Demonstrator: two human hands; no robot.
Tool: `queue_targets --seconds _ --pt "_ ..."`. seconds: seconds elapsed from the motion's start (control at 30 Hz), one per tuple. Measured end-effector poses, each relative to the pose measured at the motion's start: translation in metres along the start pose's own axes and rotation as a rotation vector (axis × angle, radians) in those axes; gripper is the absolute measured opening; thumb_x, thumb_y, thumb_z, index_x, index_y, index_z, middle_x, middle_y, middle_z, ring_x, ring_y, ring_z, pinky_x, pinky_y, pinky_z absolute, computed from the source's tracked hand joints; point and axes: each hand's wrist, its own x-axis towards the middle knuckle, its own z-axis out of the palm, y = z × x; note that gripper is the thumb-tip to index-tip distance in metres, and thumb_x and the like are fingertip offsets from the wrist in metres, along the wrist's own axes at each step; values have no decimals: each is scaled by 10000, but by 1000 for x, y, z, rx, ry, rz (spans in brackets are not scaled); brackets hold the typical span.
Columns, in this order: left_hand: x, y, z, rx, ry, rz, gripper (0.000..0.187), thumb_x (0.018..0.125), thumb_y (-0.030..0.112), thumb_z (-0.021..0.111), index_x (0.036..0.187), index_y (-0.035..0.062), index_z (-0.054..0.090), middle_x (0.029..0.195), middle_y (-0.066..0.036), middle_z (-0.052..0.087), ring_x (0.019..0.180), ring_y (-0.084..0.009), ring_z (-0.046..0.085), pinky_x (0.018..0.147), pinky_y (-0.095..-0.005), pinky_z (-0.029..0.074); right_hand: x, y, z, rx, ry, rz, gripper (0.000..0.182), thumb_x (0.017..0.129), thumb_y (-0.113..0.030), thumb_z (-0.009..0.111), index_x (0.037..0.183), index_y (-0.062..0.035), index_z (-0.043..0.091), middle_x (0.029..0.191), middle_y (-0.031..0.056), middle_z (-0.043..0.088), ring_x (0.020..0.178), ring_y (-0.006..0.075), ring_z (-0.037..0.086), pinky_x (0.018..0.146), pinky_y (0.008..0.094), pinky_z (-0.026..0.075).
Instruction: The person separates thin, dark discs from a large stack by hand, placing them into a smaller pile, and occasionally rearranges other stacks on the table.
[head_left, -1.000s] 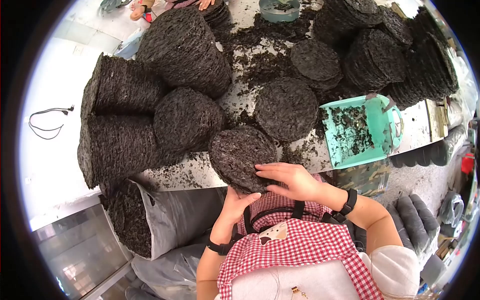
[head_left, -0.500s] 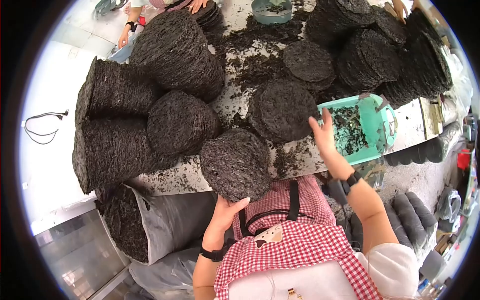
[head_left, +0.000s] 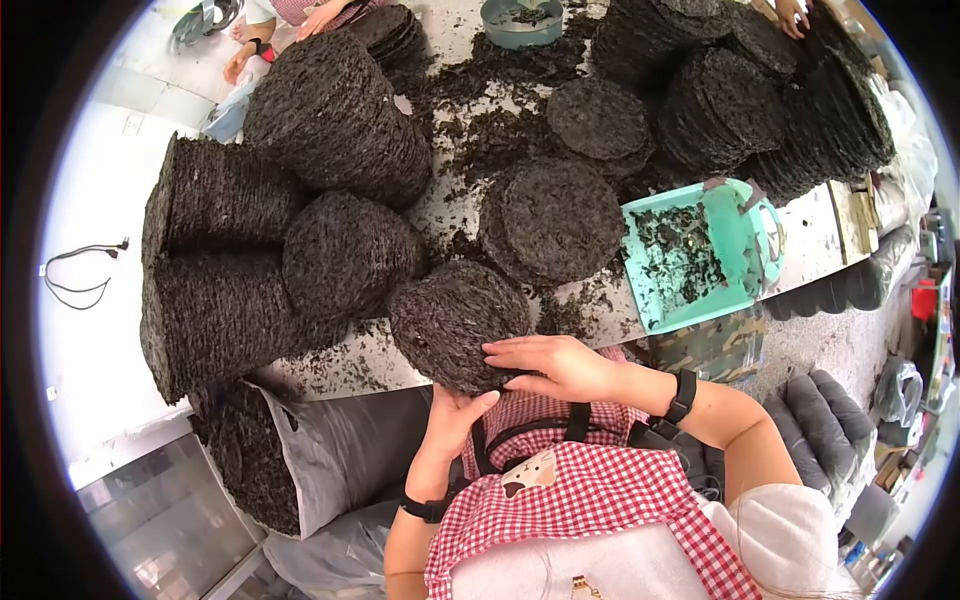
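Observation:
A dark round cake of dried seaweed (head_left: 455,325) sits at the near edge of the table, overhanging toward me. From below, my left hand (head_left: 457,418) grips its near rim, thumb in front and the other fingers hidden under it. My right hand (head_left: 555,368) lies on the cake's right side with its fingers stretched out toward the left. Just behind is a short stack of seaweed rounds (head_left: 560,220), and a taller stack (head_left: 350,250) leans at the left. Right of these, a turquoise basket (head_left: 735,245) holds loose seaweed scraps.
More seaweed stacks (head_left: 335,115) crowd the far left and right of the table. A round bowl (head_left: 522,30) stands at the back among scattered scraps. Hands of other people (head_left: 790,18) show at the far edge. A grey bag of seaweed (head_left: 330,450) lies below at left.
My right hand has swung from beside the basket down and left onto the seaweed cake. My left hand keeps its grip. The view has shifted slightly.

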Motion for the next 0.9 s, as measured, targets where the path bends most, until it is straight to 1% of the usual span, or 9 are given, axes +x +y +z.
queue_targets --seconds 0.23,0.3,0.37,0.43,0.5,0.63,0.77,0.8,0.9 --pt "-7 6 4 -15 29 35 793 771 -45 676 1392 39 190 1372 -130 354 1261 -237 379 1059 -382 329 -7 32 -40 132 743 565 275 925 -197 533 1075 20 610 827 110 656 792 204 625 762 306 491" --pt "-8 5 2 -16 30 40 814 770 -44 676 1401 40 168 1383 -134 339 1268 -243 371 1067 -388 316 -10 71 -63 357 925 794 322 930 -216 532 1131 33 564 862 86 599 792 177 584 751 281 472" --pt "-7 5 1 -12 20 26 833 770 -39 677 1408 41 147 1393 -138 326 1278 -248 360 1073 -393 306 -23 109 -50 56 1154 716 377 932 -234 527 1204 25 503 973 109 560 880 179 565 785 280 456" --pt "-4 5 1 -27 9 34 834 770 -32 678 1408 41 147 1393 -138 325 1284 -247 352 1076 -390 299 -20 90 -49 -1 1060 596 455 922 -254 538 1281 3 429 1125 134 498 995 200 528 849 303 438" --pt "-4 2 0 -32 2 31 832 774 -21 678 1411 45 146 1395 -136 325 1288 -246 348 1080 -387 292 -28 55 -35 201 614 371 566 860 -250 614 1328 -27 387 1265 156 453 1147 258 469 969 372 396" --pt "1 6 14 -44 -39 61 771 795 18 668 1394 57 186 1383 -125 339 1294 -249 339 1086 -386 281 -5 -5 -6 -249 24 -30 649 773 -239 707 1329 -72 417 1390 169 387 1260 303 421 1020 398 387" --pt "6 10 10 166 -10 218 581 824 118 652 1307 69 332 1376 -113 348 1305 -261 322 1081 -462 287 8 11 -1 58 465 238 286 832 -72 601 1113 -21 590 1061 165 637 980 227 634 842 324 505" --pt "7 8 7 248 95 234 536 823 144 657 1265 65 365 1358 -124 357 1318 -264 287 1076 -440 281 10 5 -16 129 550 535 267 848 -129 612 1071 16 587 999 178 648 891 275 650 792 346 503" --pt "18 -16 -26 388 544 165 683 774 173 738 1294 47 314 1324 -149 333 1257 -251 332 1031 -390 336 9 66 -40 424 969 421 442 867 -183 626 1160 109 472 1063 170 620 956 205 587 838 329 465"
